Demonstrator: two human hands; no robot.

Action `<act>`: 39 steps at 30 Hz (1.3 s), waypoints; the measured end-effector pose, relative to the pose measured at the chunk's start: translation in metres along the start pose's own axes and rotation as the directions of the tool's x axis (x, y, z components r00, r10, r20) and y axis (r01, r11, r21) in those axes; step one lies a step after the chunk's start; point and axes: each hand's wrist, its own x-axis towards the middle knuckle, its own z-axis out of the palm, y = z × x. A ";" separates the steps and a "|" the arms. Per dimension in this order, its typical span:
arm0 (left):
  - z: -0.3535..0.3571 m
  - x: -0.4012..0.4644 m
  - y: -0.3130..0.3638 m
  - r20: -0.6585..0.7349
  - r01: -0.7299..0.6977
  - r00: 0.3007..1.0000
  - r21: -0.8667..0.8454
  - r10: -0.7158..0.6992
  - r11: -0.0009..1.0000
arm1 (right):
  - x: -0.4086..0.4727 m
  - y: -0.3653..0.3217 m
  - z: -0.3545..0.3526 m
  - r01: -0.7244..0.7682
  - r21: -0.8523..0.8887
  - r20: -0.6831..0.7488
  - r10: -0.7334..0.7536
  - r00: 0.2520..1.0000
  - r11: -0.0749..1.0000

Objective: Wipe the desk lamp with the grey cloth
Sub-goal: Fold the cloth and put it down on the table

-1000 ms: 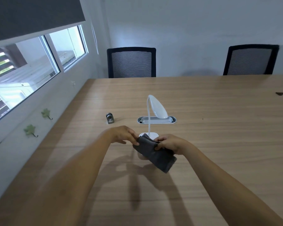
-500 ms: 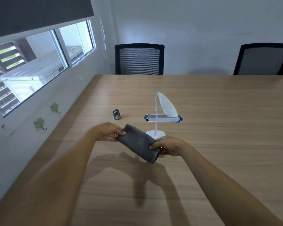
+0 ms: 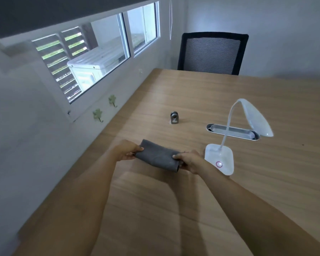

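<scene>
Both hands, left hand (image 3: pixel 127 151) and right hand (image 3: pixel 189 161), pinch the soft, floppy grey cloth (image 3: pixel 158 157) mid-frame by its ends; the desk lamp (image 3: pixel 229 143) to its right looks light and tippy, so I'd steady its base.

Grey cloth (image 3: pixel 158 157) plain dark charcoal, no pattern; desk lamp (image 3: pixel 229 141) white, translucent at head and neck, with a small pink-red ring on the base. Table (image 3: pixel 220 93) light brown wood with a running grain; slot tray (image 3: pixel 233 131) silver-grey metal, small cylinder (image 3: pixel 174 118) dull metallic grey. Chair (image 3: pixel 212 54) black-framed with fine grey horizontal stripes on the mesh back; wall (image 3: pixel 26 145) pale grey-white, two hooks (image 3: pixel 98 114) pale green, leaf-shaped.
</scene>
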 end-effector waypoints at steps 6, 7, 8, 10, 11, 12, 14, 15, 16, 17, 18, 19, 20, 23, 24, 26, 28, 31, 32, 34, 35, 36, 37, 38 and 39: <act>0.009 0.011 -0.018 -0.089 0.010 0.996 0.085 -0.003 0.996 | 0.006 0.012 0.016 0.038 -0.071 -0.004 -0.039 0.999 0.997; 0.012 0.013 -0.020 -0.108 0.007 0.994 0.093 0.003 0.996 | 0.008 0.014 0.015 0.031 -0.080 -0.007 -0.031 0.999 0.996; 0.013 0.014 -0.022 -0.130 0.007 0.991 0.152 0.013 0.988 | 0.010 0.016 0.014 0.024 -0.086 -0.011 -0.025 1.000 0.996; 0.013 0.016 -0.024 -0.208 0.008 0.976 0.342 0.068 0.940 | 0.012 0.018 0.011 0.034 -0.105 -0.010 -0.035 0.999 0.994; 0.012 0.019 -0.025 -0.249 0.010 0.963 0.417 0.104 0.909 | 0.014 0.019 0.009 0.043 -0.122 -0.024 -0.046 0.999 0.992; 0.012 0.020 -0.023 -0.247 0.021 0.961 0.506 0.122 0.862 | 0.015 0.020 0.006 0.050 -0.141 -0.043 -0.056 0.997 0.989; 0.017 0.017 -0.018 -0.237 -0.034 0.944 0.619 0.229 0.785 | 0.003 0.017 -0.005 0.070 -0.191 -0.068 -0.084 0.994 0.979; 0.021 0.016 -0.015 -0.226 -0.073 0.931 0.654 0.286 0.753 | -0.005 0.017 -0.011 0.103 -0.220 -0.084 -0.124 0.989 0.970; 0.029 0.015 -0.010 -0.194 -0.128 0.918 0.679 0.346 0.723 | -0.013 0.018 -0.019 0.137 -0.258 -0.107 -0.169 0.980 0.956; 0.041 0.013 -0.006 -0.155 -0.189 0.901 0.698 0.404 0.690 | -0.018 0.021 -0.029 0.185 -0.299 -0.131 -0.232 0.964 0.936; 0.053 0.011 -0.004 -0.110 -0.247 0.884 0.715 0.454 0.654 | -0.025 0.025 -0.039 0.228 -0.347 -0.163 -0.298 0.941 0.910; 0.067 0.009 -0.002 -0.052 -0.299 0.868 0.740 0.494 0.602 | -0.032 0.030 -0.050 0.261 -0.389 -0.196 -0.356 0.914 0.884; 0.081 0.005 0.000 0.013 -0.343 0.853 0.767 0.521 0.542 | -0.036 0.035 -0.060 0.280 -0.430 -0.229 -0.404 0.886 0.858; 0.128 -0.005 -0.002 0.175 -0.442 0.805 0.815 0.567 0.375 | -0.044 0.055 -0.095 0.225 -0.583 -0.349 -0.491 0.799 0.781; 0.143 -0.009 -0.004 0.207 -0.457 0.796 0.822 0.568 0.340 | -0.046 0.064 -0.107 0.191 -0.639 -0.368 -0.515 0.774 0.745; 0.168 -0.018 -0.010 0.269 -0.484 0.797 0.819 0.540 0.307 | -0.047 0.083 -0.125 0.093 -0.736 -0.383 -0.525 0.760 0.671; 0.185 -0.024 -0.019 0.319 -0.506 0.810 0.805 0.492 0.311 | -0.047 0.102 -0.137 -0.048 -0.776 -0.424 -0.463 0.779 0.629; 0.194 -0.023 -0.035 0.342 -0.504 0.832 0.796 0.437 0.335 | -0.048 0.125 -0.146 -0.197 -0.781 -0.472 -0.355 0.807 0.593; 0.193 -0.021 -0.041 0.344 -0.497 0.839 0.801 0.422 0.335 | -0.048 0.129 -0.148 -0.222 -0.780 -0.482 -0.334 0.810 0.585; 0.191 -0.018 -0.050 0.347 -0.494 0.841 0.806 0.416 0.327 | -0.051 0.135 -0.151 -0.248 -0.769 -0.497 -0.306 0.812 0.590; 0.191 -0.017 -0.054 0.345 -0.497 0.836 0.806 0.428 0.322 | -0.050 0.138 -0.153 -0.251 -0.768 -0.501 -0.309 0.808 0.589; 0.190 -0.018 -0.056 0.344 -0.503 0.829 0.803 0.441 0.320 | -0.052 0.137 -0.154 -0.251 -0.764 -0.502 -0.304 0.810 0.594; 0.191 -0.016 -0.056 0.341 -0.507 0.823 0.801 0.454 0.319 | -0.052 0.136 -0.155 -0.247 -0.764 -0.501 -0.305 0.810 0.597; 0.190 -0.018 -0.057 0.339 -0.512 0.822 0.793 0.458 0.332 | -0.055 0.133 -0.155 -0.233 -0.756 -0.500 -0.312 0.808 0.611; 0.191 -0.018 -0.057 0.337 -0.514 0.819 0.792 0.465 0.331 | -0.054 0.132 -0.156 -0.205 -0.754 -0.497 -0.339 0.799 0.623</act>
